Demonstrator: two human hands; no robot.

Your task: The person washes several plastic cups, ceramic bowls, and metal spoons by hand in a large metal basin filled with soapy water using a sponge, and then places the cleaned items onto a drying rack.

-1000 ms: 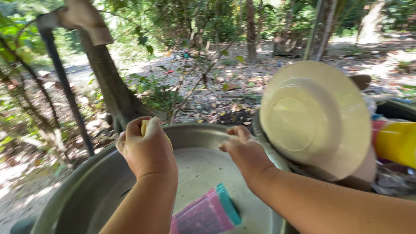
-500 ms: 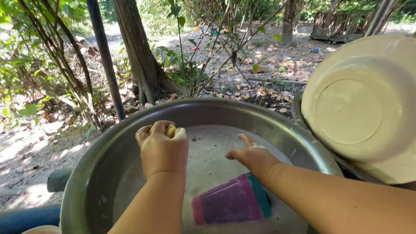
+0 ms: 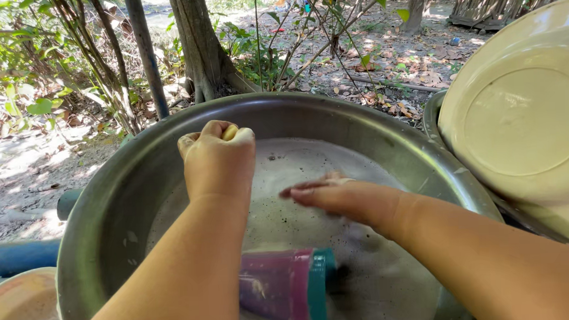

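My left hand [image 3: 216, 159] is closed in a fist around a small yellow sponge [image 3: 230, 131], held over a large round metal basin [image 3: 134, 184] of cloudy soapy water. My right hand [image 3: 336, 197] reaches in from the right, fingers stretched flat and pointing left, just above the water and holding nothing. A pink plastic cup with a teal rim [image 3: 289, 286] lies on its side in the water below my forearms, partly hidden by my left arm.
A cream plate [image 3: 522, 114] leans bottom-out against a second metal basin at the right. A tree trunk [image 3: 198, 43] and a dark pole [image 3: 145, 51] stand behind the basin. A blue pipe [image 3: 20, 254] and an orange bowl [image 3: 18, 308] sit at lower left.
The view has tilted down onto the basin. My right hand has moved left and lower over the water with fingers flattened. The cup now sits nearer the bottom edge. The left fist stays clenched.
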